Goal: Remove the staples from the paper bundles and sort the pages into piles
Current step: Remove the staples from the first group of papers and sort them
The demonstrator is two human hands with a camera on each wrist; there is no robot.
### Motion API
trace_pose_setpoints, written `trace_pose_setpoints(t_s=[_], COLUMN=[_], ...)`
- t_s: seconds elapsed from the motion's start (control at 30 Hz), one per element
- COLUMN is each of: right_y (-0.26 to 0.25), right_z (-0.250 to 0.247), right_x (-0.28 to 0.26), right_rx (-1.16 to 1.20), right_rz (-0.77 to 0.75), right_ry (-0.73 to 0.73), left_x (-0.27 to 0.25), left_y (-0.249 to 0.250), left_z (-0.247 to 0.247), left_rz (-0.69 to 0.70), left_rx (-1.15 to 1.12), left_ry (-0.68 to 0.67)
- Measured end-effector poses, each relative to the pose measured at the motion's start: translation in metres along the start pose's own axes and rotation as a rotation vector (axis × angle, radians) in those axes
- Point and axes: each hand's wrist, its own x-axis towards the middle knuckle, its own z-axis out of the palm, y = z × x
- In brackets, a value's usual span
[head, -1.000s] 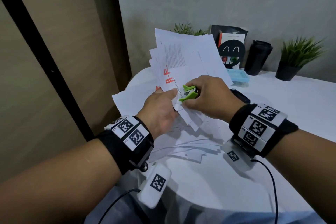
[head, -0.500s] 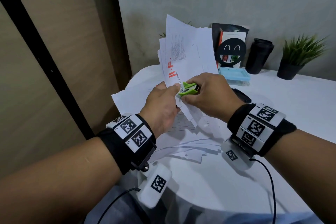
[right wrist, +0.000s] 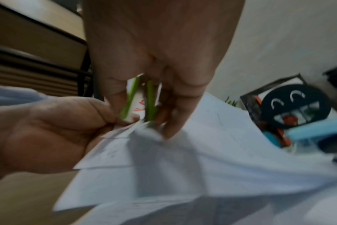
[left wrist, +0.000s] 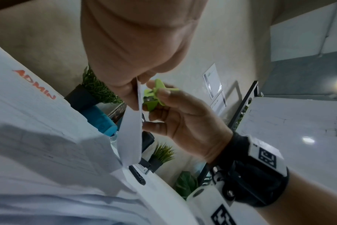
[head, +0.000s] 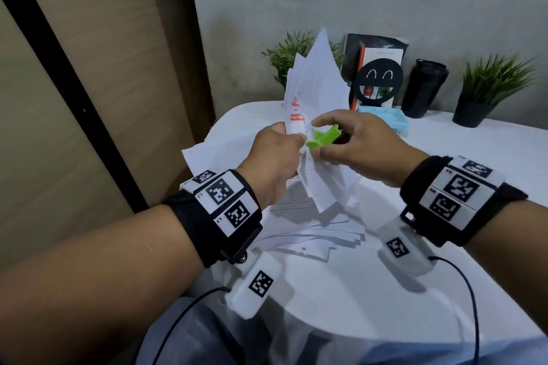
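Observation:
My left hand (head: 278, 151) pinches the corner of a white paper bundle (head: 317, 89) with red lettering, held nearly upright over the white table (head: 385, 290). My right hand (head: 353, 142) grips a green staple remover (head: 412, 138) at that same corner, its wings spread. In the left wrist view the staple remover (left wrist: 154, 97) sits against the edge of the bundle (left wrist: 132, 121), between my right hand's fingers (left wrist: 169, 94). The right wrist view is blurred; the green remover (right wrist: 140, 97) shows beside the left hand (right wrist: 54, 134) on the pages (right wrist: 183, 167).
Loose pages (head: 311, 234) lie spread on the table under my hands; one sheet reads ADMIN (left wrist: 35, 83). At the back stand two potted plants (head: 489, 89), a black tumbler (head: 424, 89), a smiley-face holder (head: 379, 83) and a blue tray (head: 385, 118).
The bundle has swung from leaning back to nearly upright and edge-on. My right hand's fingers have loosened and the green remover has opened and drawn slightly right of the corner.

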Motion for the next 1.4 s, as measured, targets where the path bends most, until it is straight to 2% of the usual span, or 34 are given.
trace_pose_setpoints(t_s=[0.1,0.13,0.23,0.3,0.37,0.47,0.5,0.53,0.57,0.63,0.7,0.83,0.97,1.07,1.13,1.2,1.27,1.33,1.4], right_y=[-0.003,0.0,0.022,0.039,0.054,0.062,0.056,0.048,0.038,0.012,-0.012,-0.026,-0.03,-0.038,-0.042,-0.048,-0.054,-0.057,-0.058], right_z=[-0.016,-0.02,-0.034,-0.039,-0.04,-0.041,-0.046,-0.051,-0.056,-0.057,-0.043,-0.011,-0.013,-0.02,-0.028,-0.036,-0.044,-0.05,-0.053], right_x=[-0.007,-0.008,-0.013,-0.021,-0.031,-0.038,-0.035,-0.03,-0.024,-0.011,0.002,0.017,0.025,0.025,0.025,0.024,0.02,0.017,0.015], right_rx=[-0.224,-0.272,-0.26,-0.428,-0.623,-0.757,-0.79,-0.802,-0.79,-0.613,-0.388,-0.377,-0.353,-0.304,-0.238,-0.013,0.297,0.516,0.627], right_rz=[-0.031,-0.006,0.118,0.162,0.162,0.201,0.22,0.205,0.151,0.015,-0.095,-0.18,-0.18,-0.121,-0.069,0.029,0.152,0.27,0.387], right_ry=[-0.287,-0.313,-0.231,-0.235,-0.325,-0.54,-0.553,-0.493,-0.37,-0.068,0.112,0.228,0.345,0.343,0.265,0.16,0.115,0.08,0.033], left_x=[0.002,0.003,0.007,0.01,0.015,0.019,0.021,0.021,0.021,0.019,0.015,0.009,0.013,0.013,0.016,0.02,0.021,0.018,0.013], left_y=[-0.003,-0.002,0.007,0.017,0.028,0.038,0.039,0.038,0.037,0.033,0.033,0.042,0.043,0.039,0.037,0.033,0.031,0.031,0.034], left_z=[-0.001,-0.003,-0.014,-0.02,-0.022,-0.019,-0.017,-0.014,-0.011,-0.005,0.003,0.012,0.016,0.017,0.014,0.011,0.009,0.012,0.018], left_rz=[0.006,-0.003,-0.037,-0.03,-0.009,0.028,0.037,0.045,0.051,0.063,0.092,0.189,0.328,0.407,0.502,0.777,1.052,1.193,1.26], left_rx=[0.088,0.069,-0.055,-0.11,-0.136,-0.169,-0.178,-0.176,-0.166,-0.128,-0.101,-0.09,-0.039,0.02,0.155,0.474,0.791,0.955,1.009], left_ry=[0.022,0.028,0.027,0.011,0.013,0.019,0.023,0.028,0.035,0.047,0.051,0.031,0.031,-0.04,-0.011,0.067,0.151,0.234,0.274])
